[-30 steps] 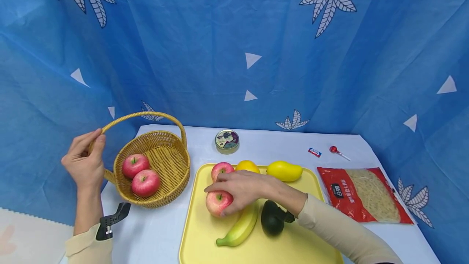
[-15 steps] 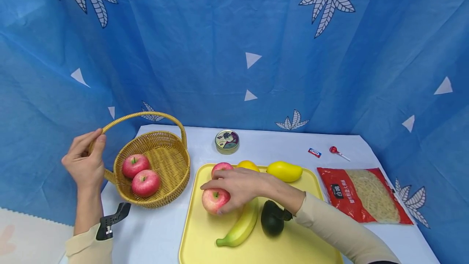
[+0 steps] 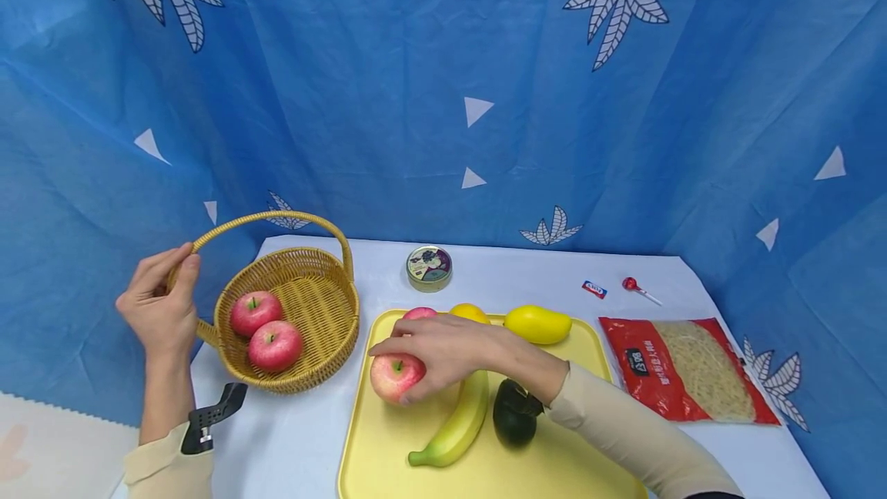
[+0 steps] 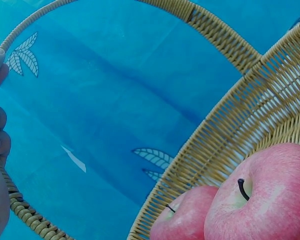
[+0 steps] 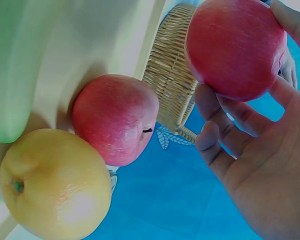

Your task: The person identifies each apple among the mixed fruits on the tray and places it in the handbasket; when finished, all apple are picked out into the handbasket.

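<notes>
My left hand grips the arched handle of a wicker basket on the left. Two red apples lie inside it; both also show in the left wrist view. Over the yellow tray, my right hand holds another apple between thumb and fingers. The right wrist view shows this held apple raised above the tray. Behind the right hand, partly covered by it, are one more apple and a round yellow-orange fruit.
Also on the tray are a banana, a dark green avocado and a yellow mango. A round tin stands behind it. To the right lie a red noodle packet, a lollipop and a small wrapped candy.
My right hand has moved a little left and upward with its apple, covering more of the apple behind. The left hand and basket stay where they were.
</notes>
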`<state>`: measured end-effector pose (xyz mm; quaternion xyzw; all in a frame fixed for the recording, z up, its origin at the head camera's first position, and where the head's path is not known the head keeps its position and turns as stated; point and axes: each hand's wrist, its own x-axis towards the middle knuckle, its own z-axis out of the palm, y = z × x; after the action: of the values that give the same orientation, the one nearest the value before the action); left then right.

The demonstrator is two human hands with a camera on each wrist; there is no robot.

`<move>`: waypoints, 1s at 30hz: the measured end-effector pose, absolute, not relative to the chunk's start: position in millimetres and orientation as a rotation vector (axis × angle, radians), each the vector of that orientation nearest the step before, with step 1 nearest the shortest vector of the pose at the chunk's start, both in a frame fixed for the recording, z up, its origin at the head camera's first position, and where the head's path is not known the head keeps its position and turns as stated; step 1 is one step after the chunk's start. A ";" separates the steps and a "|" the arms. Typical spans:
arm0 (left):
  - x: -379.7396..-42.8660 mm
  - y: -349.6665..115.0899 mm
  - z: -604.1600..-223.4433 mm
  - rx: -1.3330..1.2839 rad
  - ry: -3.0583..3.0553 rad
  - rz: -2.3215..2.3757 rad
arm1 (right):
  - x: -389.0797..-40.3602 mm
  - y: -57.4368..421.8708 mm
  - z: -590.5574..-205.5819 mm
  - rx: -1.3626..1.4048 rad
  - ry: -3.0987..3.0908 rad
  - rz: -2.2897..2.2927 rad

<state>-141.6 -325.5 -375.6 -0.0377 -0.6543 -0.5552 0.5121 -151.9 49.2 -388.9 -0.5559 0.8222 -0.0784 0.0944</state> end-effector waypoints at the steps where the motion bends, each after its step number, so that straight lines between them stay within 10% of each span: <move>1: -141.6 -325.6 -375.7 -0.091 -1.575 -1.335 | -151.9 48.4 -388.7 -1.651 2.438 -0.236; 30: -144.6 -325.2 -373.9 -0.093 -1.541 -1.363 | -165.7 33.6 -382.0 -1.546 2.450 -0.400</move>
<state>-144.6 -325.2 -373.9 -0.0387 -0.6413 -0.5673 0.5151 -165.7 33.6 -382.0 -0.5257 0.8327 -0.1360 0.1084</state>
